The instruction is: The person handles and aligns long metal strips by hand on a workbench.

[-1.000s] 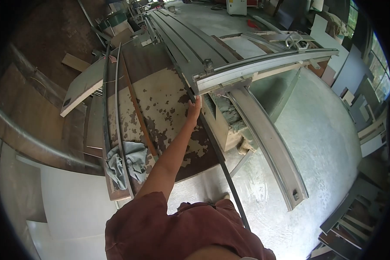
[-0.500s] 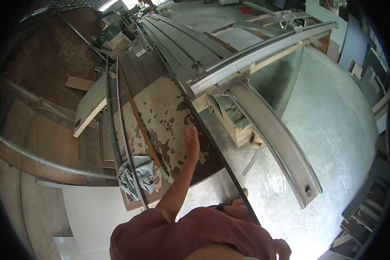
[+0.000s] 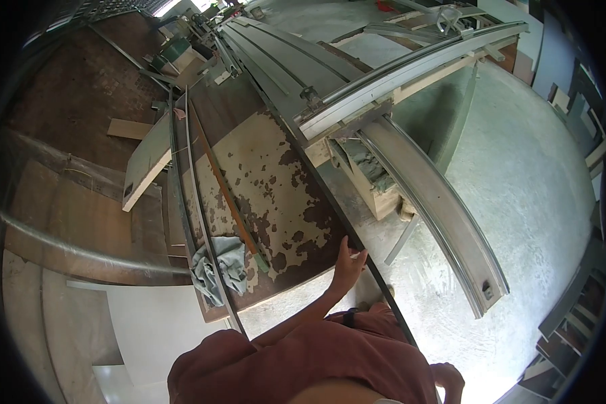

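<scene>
— Where were the hands?

— Closest in, the right hand [image 3: 449,378] hung low beside the dark red shirt [image 3: 316,363], at the bottom edge of the view. Its fingers looked loosely bent, but I couldn't tell whether it held anything.

— And the other one?

— The left hand [image 3: 347,264] was stretched forward at the near corner of the tabletop [image 3: 276,182]. Its fingers [image 3: 358,254] lay extended against a long dark metal strip [image 3: 386,296], with the thumb standing apart. I couldn't tell whether they wrapped around it.

— Where did that strip lie?

— It lay along the right edge of the tabletop. Its near end passed the shirt above the concrete floor [image 3: 518,188], and the rest ran away up that edge.

— What was on the tabletop?

— The paint was pale and flaking over dark wood. Left of the hand a crumpled grey rag [image 3: 223,266] lay near the front edge. A thin wooden slat [image 3: 225,192] ran from just beside the rag away across the top. Two slim metal rails [image 3: 182,182] followed the left edge, with the rag draped over them.

— And farther off?

— To the right a wide curved metal channel [image 3: 438,215] sloped down toward the floor. A wooden box [image 3: 370,185] sat between its upper part and the strip. Beyond them a long pale track [image 3: 411,71] crossed over grey panels [image 3: 283,60].
</scene>
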`<state>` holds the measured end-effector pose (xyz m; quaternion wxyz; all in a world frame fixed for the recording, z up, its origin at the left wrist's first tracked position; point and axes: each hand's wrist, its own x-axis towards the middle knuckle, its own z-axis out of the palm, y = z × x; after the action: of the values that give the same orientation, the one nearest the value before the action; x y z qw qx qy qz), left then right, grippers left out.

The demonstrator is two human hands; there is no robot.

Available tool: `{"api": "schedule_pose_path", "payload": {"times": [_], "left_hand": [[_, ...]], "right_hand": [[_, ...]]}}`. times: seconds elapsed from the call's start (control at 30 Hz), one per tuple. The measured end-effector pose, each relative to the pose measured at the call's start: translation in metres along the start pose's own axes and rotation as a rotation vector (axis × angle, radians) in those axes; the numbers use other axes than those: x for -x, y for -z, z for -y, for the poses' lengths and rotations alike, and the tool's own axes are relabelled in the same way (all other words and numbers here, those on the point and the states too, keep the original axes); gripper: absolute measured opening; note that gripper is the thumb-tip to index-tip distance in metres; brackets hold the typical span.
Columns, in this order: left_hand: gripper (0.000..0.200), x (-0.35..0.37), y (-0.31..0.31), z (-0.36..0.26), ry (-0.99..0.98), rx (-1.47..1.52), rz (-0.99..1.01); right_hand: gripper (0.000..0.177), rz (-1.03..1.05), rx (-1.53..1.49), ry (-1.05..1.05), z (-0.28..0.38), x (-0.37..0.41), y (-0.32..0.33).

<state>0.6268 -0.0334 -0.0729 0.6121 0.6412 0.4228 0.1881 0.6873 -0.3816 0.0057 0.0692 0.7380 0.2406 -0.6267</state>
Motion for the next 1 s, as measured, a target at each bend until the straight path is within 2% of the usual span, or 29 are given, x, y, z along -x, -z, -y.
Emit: {"api": "schedule_pose_path", "payload": {"times": [0.07,0.13,0.2,0.33,0.4,0.5,0.7,0.8,0.83,0.93,1.0], "left_hand": [[0.067,-0.008,-0.001,0.001,-0.006,-0.104,0.015],[0.066,-0.018,0.0,0.001,-0.012,-0.205,0.032],[0.063,-0.03,-0.001,-0.001,-0.07,-0.276,-0.002],[0.062,-0.05,0.002,-0.015,-0.061,-0.226,-0.03],[0.059,-0.069,0.007,-0.001,-0.144,-0.299,-0.082],[0.057,-0.088,0.016,0.009,-0.224,-0.474,-0.125],[0.052,-0.11,0.028,-0.003,-0.183,-0.466,-0.105],[0.053,-0.125,0.031,0.0,-0.193,-0.482,-0.094],[0.053,-0.127,0.03,-0.003,-0.191,-0.478,-0.094],[0.052,-0.134,0.032,-0.012,-0.211,-0.348,-0.113],[0.055,-0.139,0.035,-0.015,-0.185,-0.332,-0.116]], "right_hand": [[0.037,0.011,-0.01,-0.016,0.003,0.002,0.003],[0.036,-0.046,0.032,0.122,-0.012,-0.011,-0.004],[0.034,-0.075,0.015,0.152,-0.018,-0.019,-0.006],[0.031,-0.18,0.084,0.23,-0.012,-0.024,0.006],[0.036,-0.323,0.071,0.308,-0.016,-0.038,0.003],[0.036,-0.311,0.095,0.311,0.002,-0.033,0.017],[0.044,-0.263,0.045,0.304,0.019,-0.033,0.039],[0.022,-0.247,0.059,0.337,0.034,-0.023,0.052],[0.022,-0.246,0.062,0.334,0.033,-0.026,0.052],[0.023,-0.278,0.107,0.345,0.036,-0.038,0.055],[0.047,-0.265,0.067,0.332,0.045,-0.037,0.059]]}}
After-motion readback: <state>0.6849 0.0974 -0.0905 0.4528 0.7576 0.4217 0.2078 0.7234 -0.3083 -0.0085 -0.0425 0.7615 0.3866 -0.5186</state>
